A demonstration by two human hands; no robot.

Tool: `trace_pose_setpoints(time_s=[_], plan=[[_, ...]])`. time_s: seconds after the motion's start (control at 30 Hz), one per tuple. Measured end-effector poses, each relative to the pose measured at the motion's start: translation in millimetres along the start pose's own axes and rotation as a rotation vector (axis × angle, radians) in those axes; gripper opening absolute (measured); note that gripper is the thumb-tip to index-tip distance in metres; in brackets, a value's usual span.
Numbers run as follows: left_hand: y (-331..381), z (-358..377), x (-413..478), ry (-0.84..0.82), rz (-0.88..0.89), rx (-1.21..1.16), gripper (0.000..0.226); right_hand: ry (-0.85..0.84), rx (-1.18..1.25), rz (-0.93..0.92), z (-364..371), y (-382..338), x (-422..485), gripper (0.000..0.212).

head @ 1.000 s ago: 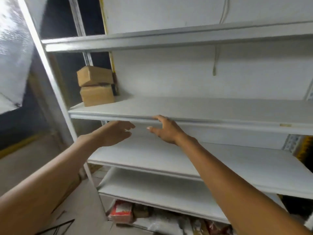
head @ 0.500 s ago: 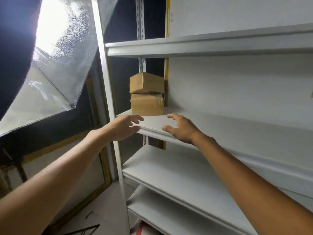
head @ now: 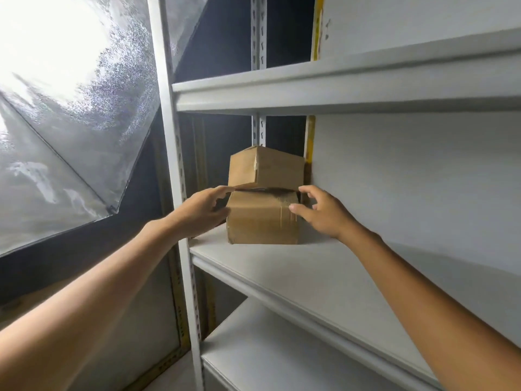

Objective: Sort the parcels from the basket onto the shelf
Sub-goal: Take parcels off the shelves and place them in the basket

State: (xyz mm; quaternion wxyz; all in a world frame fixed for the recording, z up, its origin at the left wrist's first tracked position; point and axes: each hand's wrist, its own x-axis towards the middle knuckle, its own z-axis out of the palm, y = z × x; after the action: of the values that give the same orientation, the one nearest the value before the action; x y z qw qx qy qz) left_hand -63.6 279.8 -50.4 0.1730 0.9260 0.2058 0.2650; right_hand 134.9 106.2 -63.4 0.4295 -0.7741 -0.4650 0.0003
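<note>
Two stacked parcels (head: 266, 170), left hand (head: 201, 211), right hand (head: 322, 214), one shelf (head: 282, 266)

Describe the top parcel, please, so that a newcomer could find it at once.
On the white shelving unit, go to the left end of the board below the top one in view. Two brown cardboard parcels are stacked there. Yours is the upper parcel, turned corner-forward, while the lower parcel faces squarely.

Left fingers (head: 224, 190) blurred, perhaps touching the lower parcel (head: 262, 221).
</note>
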Motion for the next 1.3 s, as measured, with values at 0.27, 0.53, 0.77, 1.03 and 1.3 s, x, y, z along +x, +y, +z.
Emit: trace_pose_setpoints(time_s=[0.27,0.53,0.77,1.03,1.3], plan=[[-48.0,24.5,90.4,0.104,-0.073,-0.035,0.042,0.017,0.042,-0.014,27.7,21.7,99.0,0.056],[-85.0,49.1,171.8,0.178,-0.143,-0.23,0.054,0.166,0.114,0.024,58.8,19.6,153.0,0.067],[-107.1,62.8,199.9,0.14,-0.197,-0.532,0.069,0.152,0.175,0.111,78.1,13.5,165.5,0.086],[-86.4,69.3,199.7,0.14,-0.07,-0.866,0.06,0.27,0.268,0.091,76.0,11.6,155.5,0.086],[-62.5,67.7,146.7,0.131,0.084,-0.771,0.059,0.238,0.244,0.107,54.6,27.1,100.7,0.072]])
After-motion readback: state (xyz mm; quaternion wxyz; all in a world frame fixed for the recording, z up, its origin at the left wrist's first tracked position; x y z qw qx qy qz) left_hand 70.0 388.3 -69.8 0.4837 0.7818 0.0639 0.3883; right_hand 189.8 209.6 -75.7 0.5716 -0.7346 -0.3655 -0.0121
